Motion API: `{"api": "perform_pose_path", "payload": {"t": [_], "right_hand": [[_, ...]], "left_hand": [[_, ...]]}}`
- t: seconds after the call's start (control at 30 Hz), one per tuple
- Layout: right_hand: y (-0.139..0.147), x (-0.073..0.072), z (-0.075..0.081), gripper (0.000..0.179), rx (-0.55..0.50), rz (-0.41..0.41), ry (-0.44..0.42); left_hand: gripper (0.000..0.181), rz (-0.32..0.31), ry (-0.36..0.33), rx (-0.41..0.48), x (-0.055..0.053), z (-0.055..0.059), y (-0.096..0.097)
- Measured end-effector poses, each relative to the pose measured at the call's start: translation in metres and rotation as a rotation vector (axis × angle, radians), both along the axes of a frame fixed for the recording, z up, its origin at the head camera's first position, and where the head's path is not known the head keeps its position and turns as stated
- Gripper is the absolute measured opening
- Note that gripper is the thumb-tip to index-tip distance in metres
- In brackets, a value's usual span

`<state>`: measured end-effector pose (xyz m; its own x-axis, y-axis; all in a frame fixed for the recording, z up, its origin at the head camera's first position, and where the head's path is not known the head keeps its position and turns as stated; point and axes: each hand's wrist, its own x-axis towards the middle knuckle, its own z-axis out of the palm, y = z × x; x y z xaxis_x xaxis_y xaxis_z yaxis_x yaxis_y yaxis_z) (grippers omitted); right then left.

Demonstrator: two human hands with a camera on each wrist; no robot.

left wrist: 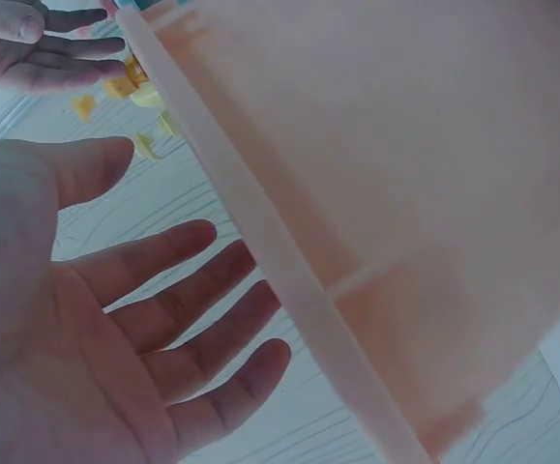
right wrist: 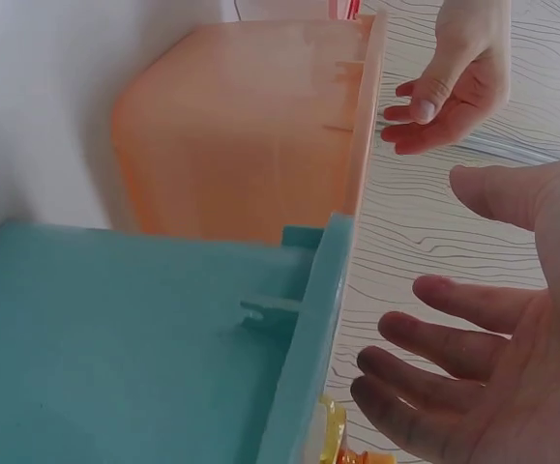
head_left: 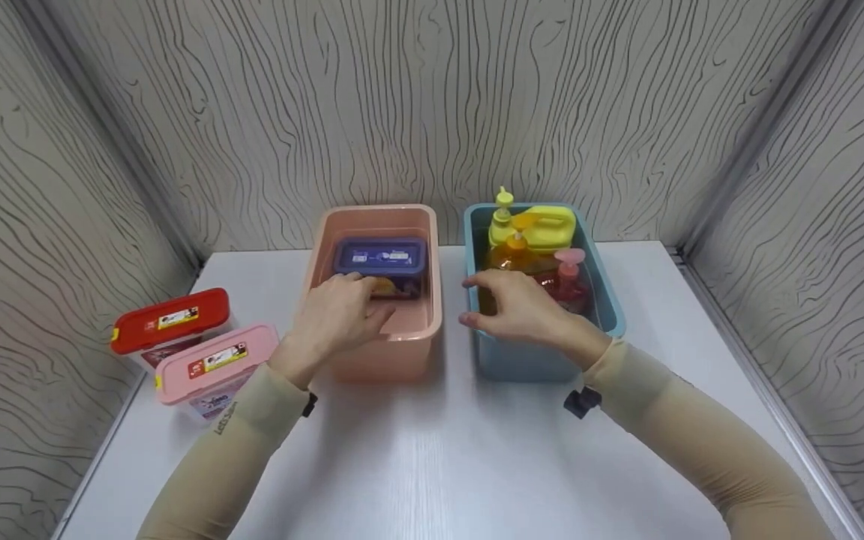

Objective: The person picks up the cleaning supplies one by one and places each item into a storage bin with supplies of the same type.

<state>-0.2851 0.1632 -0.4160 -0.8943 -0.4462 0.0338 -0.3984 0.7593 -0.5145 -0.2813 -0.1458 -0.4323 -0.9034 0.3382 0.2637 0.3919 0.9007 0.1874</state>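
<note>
The left hand (head_left: pixel 338 315) and right hand (head_left: pixel 520 301) are empty, fingers (left wrist: pixel 168 253) spread, by the pink bin (head_left: pixel 383 361) and blue bin (head_left: pixel 522 361) on the worktop (head_left: pixel 432 465); lifting clear of the pink pump (head_left: pixel 570 257) would likely prevent knocks.

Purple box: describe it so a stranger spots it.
On the white table, find the peach bin, left of the blue bin. Inside, toward the far end, sits the purple box. Unlike the red-lidded box and pink-lidded box outside, its lid is purple.
</note>
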Motion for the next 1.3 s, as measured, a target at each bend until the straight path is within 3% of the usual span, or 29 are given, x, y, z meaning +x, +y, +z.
{"api": "perform_pose_path", "payload": {"t": [0.37,0.83,1.3], "right_hand": [[-0.020,0.000,-0.008,0.081,0.031,-0.025,0.000],[-0.033,-0.002,-0.022,0.097,0.081,-0.022,0.034],[-0.042,-0.005,-0.037,0.104,0.141,-0.012,0.085]], "left_hand": [[0.042,0.005,-0.016,0.051,0.001,-0.001,-0.036],[0.052,0.035,-0.109,0.111,0.013,-0.007,-0.075],[0.060,0.144,-0.179,0.129,0.034,-0.015,-0.126]]}}
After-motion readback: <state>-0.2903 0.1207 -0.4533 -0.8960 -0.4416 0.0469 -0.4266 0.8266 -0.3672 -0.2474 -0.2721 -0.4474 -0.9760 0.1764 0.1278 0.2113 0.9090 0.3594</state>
